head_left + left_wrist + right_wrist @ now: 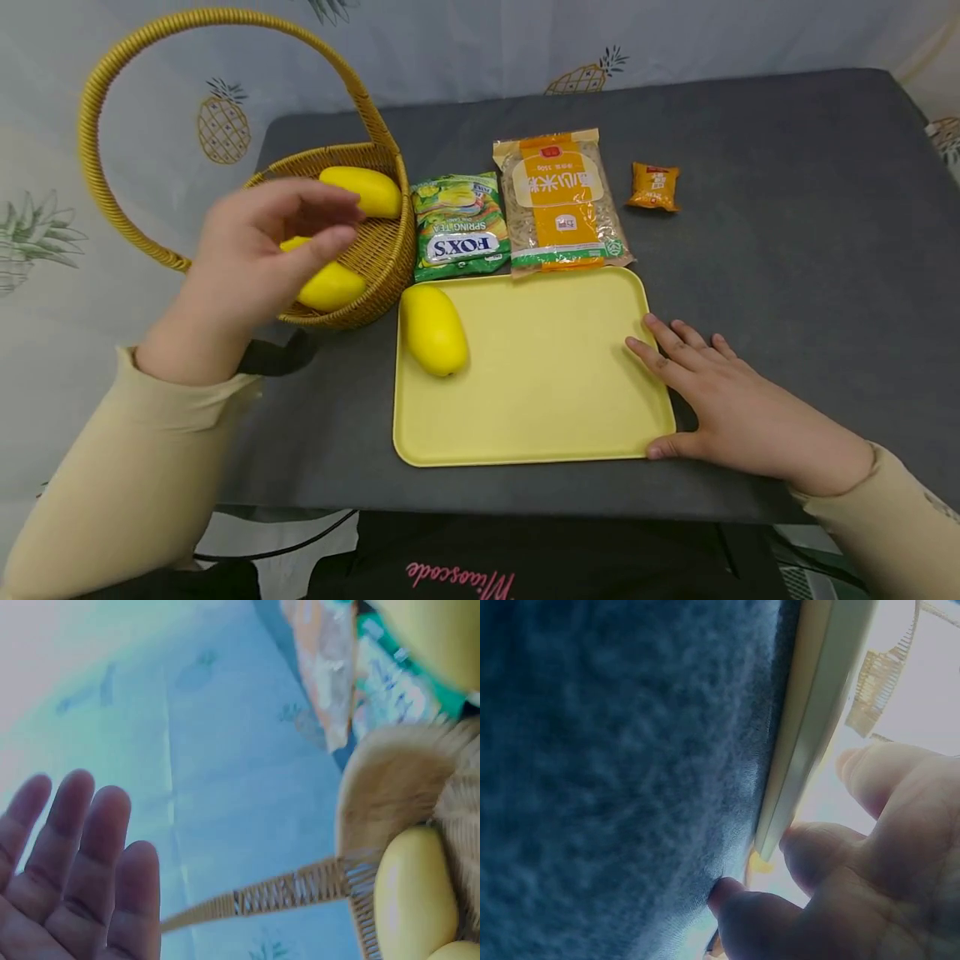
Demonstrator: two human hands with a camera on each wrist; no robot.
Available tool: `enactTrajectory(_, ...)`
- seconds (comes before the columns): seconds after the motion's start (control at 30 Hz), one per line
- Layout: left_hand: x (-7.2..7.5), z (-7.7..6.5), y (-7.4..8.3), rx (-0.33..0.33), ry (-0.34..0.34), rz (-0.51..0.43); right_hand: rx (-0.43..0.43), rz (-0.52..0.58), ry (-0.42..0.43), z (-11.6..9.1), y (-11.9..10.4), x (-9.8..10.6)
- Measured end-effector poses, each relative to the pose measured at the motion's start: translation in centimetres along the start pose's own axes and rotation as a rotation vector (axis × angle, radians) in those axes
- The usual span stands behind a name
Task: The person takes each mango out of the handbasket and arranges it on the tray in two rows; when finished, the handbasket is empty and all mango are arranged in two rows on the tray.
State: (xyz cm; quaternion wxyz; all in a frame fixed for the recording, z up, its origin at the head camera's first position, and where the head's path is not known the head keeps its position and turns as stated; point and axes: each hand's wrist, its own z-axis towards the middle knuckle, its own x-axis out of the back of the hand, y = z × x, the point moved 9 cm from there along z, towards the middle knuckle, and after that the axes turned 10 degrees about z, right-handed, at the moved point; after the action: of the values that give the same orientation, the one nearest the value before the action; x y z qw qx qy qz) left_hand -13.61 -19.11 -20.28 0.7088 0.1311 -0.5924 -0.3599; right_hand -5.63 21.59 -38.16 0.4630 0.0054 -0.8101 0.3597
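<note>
My left hand (258,254) hovers over the wicker basket (390,267) with nothing in its grasp, its fingers extended in the left wrist view. Yellow mangoes lie in the basket: one mango (362,192) toward the back and another mango (333,287) nearer the front, partly covered by the hand. On the left side of the pale yellow tray (540,375) rests a single mango (435,331). My right hand (720,408) is spread at the tray's right edge, its thumb and fingertips touching the rim or the tabletop beside it.
Behind the tray lie a green candy bag (460,225) and a clear-and-orange food packet (562,200). A small orange snack packet (653,187) sits farther right on the grey table (787,250). The basket's tall handle (93,158) arches up at the left.
</note>
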Motion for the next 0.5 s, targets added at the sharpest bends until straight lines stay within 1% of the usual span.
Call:
enactTrajectory(0.07,0.8,1.8,-1.4,0.131,0.019,-0.044,0.006,-0.004,0.006,0.0,-0.1,0.0)
enactTrajectory(0.1,1.0,2.7,-2.2,0.196,0.01,-0.057,0.008,-0.007,0.009,-0.1,-0.1,0.0)
enactTrajectory(0.2,0.8,5.5,-4.5,0.352,-0.064,-0.027,0.013,-0.009,0.018,-0.3,0.0,0.1)
enactTrajectory(0.27,0.3,7.1,-6.1,0.426,-0.136,-0.008,0.016,-0.005,0.022,-0.4,-0.1,0.1)
enactTrajectory(0.3,0.1,7.8,-6.9,0.449,-0.171,0.004,0.013,-0.003,0.022,-0.4,-0.1,0.1)
enactTrajectory(0.37,-0.2,8.9,-8.3,0.473,-0.223,0.05,0.011,0.0,0.024,-0.4,-0.2,0.2)
enactTrajectory(0.5,-0.4,10.2,-10.7,0.492,-0.313,0.153,0.009,0.011,0.022,-0.4,-0.5,0.3)
